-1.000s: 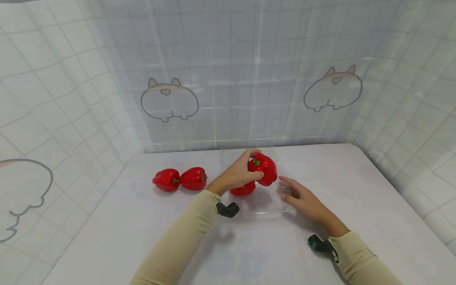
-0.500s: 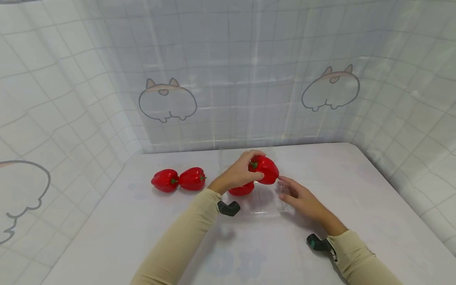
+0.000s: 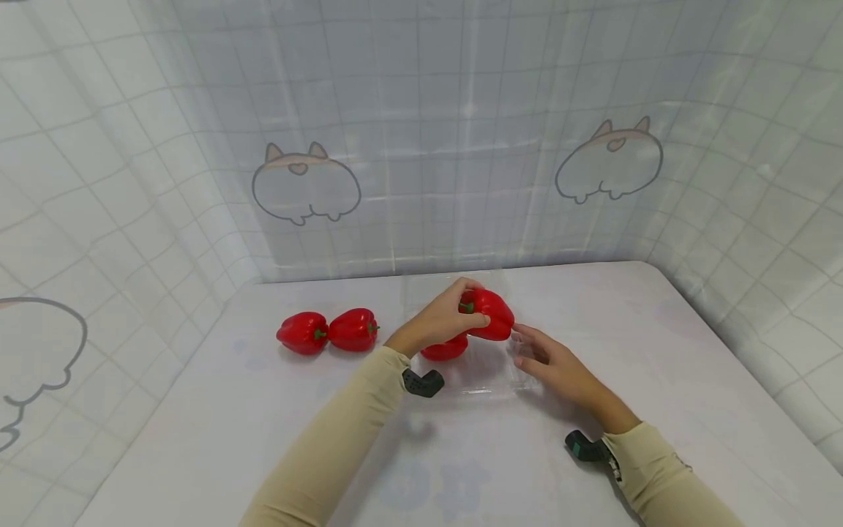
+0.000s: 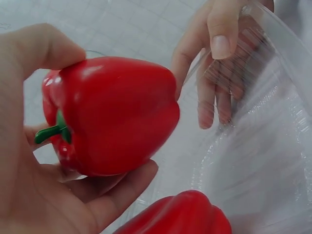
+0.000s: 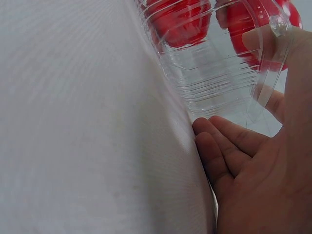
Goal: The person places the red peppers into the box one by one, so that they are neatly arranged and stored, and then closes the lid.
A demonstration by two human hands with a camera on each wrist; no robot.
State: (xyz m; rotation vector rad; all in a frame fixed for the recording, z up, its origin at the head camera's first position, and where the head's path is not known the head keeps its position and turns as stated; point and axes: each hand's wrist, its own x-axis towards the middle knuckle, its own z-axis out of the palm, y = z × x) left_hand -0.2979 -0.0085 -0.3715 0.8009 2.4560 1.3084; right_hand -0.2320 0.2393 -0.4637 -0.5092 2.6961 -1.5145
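Note:
My left hand point(image 3: 443, 320) grips a glossy red bell pepper point(image 3: 492, 315) above a clear plastic container point(image 3: 484, 382). The pepper lies on its side, its green stem point(image 4: 51, 130) toward my palm and its blunt end toward the right hand. Another red bell pepper point(image 3: 445, 350) rests inside the container at the left, partly hidden under my left hand. At the container's right side, my right hand point(image 3: 561, 372) holds the wall, thumb and fingers around it. Some of those fingers point(image 4: 207, 100) show through the clear plastic.
Two more red bell peppers, one point(image 3: 303, 334) and another point(image 3: 354, 329), lie close together on the white tabletop point(image 3: 263, 417), left of the container. A tiled-pattern curtain point(image 3: 421, 146) stands behind the table and on both sides.
The pepper in my left hand has turned from tilted to more nearly level. My right hand stays at the container's right side. The head view has shifted slightly.

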